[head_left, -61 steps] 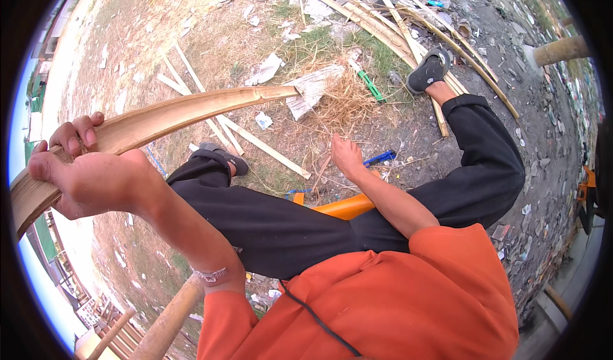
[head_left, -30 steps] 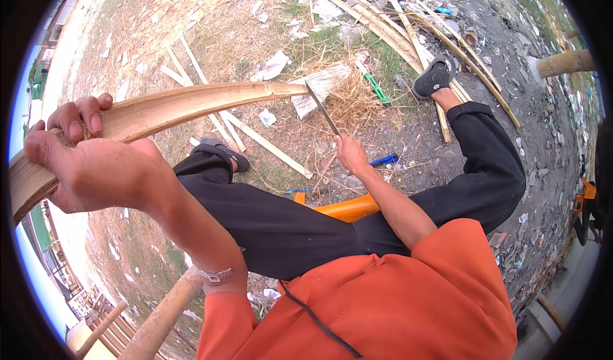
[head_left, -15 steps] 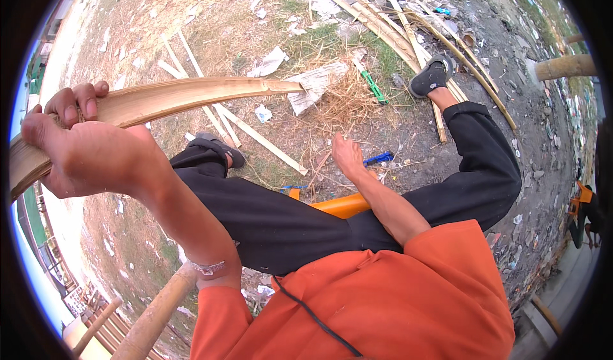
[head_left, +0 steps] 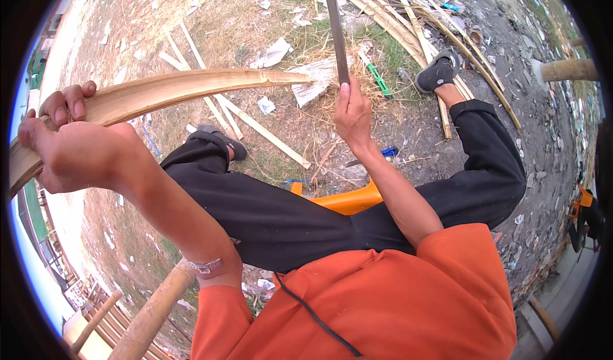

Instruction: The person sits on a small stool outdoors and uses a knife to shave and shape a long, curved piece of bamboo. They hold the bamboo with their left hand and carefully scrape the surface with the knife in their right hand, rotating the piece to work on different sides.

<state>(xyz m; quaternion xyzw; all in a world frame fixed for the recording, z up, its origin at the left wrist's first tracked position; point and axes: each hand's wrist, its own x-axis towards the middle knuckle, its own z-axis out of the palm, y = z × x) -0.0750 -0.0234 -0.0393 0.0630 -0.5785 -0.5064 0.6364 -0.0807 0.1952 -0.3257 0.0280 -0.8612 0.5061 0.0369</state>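
At the left, my left hand (head_left: 76, 143) is wrapped round a wide split bamboo strip (head_left: 191, 85). The strip bows across to the right, and its narrow tip ends over a pale flat piece of wood or board (head_left: 314, 90) on the ground. In the middle, my right hand (head_left: 354, 117) is closed round a machete (head_left: 336, 28). Its long dark blade stands up and away from me, just right of the bamboo tip and apart from it. My fingers hide most of the handle; a dark end shows below them.
Thin bamboo strips lie beyond my left foot (head_left: 220, 144), with longer ones (head_left: 408, 37) by my right foot (head_left: 438, 73). A green tool (head_left: 377, 76) and a blue object (head_left: 389, 151) rest on the ground. Between my legs is an orange seat (head_left: 348, 200). Bamboo poles (head_left: 565, 70) stand at the sides.
My right hand has risen slightly and turned, and the machete blade now points upward in plain view. The bamboo tip has lifted a little; my left hand keeps its grip.
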